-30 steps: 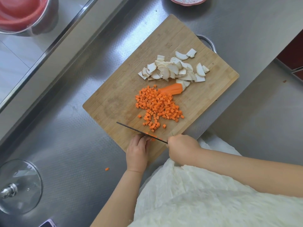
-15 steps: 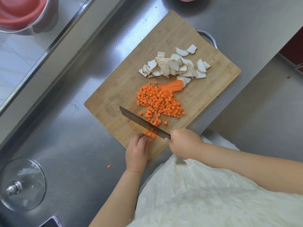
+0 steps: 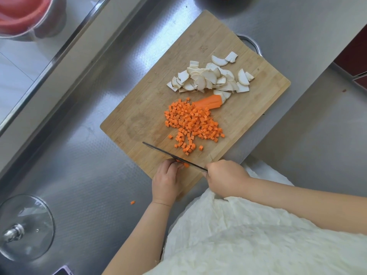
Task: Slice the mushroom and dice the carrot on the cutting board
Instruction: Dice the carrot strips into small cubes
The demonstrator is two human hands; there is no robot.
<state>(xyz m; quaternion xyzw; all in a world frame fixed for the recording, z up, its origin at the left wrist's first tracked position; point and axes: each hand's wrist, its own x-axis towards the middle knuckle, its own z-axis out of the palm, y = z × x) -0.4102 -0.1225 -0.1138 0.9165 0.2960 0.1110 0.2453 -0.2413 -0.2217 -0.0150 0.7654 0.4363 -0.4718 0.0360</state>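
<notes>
Stainless counter (image 3: 83, 175): embossed steel, spanning the whole view; raised ledge along the upper left.

Cutting board (image 3: 151, 108): bamboo, set at a slant on the counter, metal handle at its far edge.

Glass lid (image 3: 25, 227): lower left, well apart from the board.

Sliced mushroom (image 3: 208, 77): pale heap on the far half of the board. Judged finished.

Diced carrot (image 3: 194, 122): loose orange pile mid-board, just below the mushroom.

Carrot chunk (image 3: 210, 102): one uncut length, touching the top of the pile and the nearest mushroom slices. Judged still to be diced.

Knife (image 3: 170, 154): blade now edge-down on the near part of the board, seen as a thin dark line; half a second ago it lay tilted, flat side showing. A new cut is landing.

Right hand (image 3: 226, 178): fingers wrapped round the knife handle.

Left hand (image 3: 166, 180): fingertips bunched together on a small carrot strip (image 3: 183, 163) beside the blade; only a stub shows, so this strip is nearly used up.

Stray carrot cube (image 3: 132, 202): on the counter, left of the left wrist, where it lay a second ago.
</notes>
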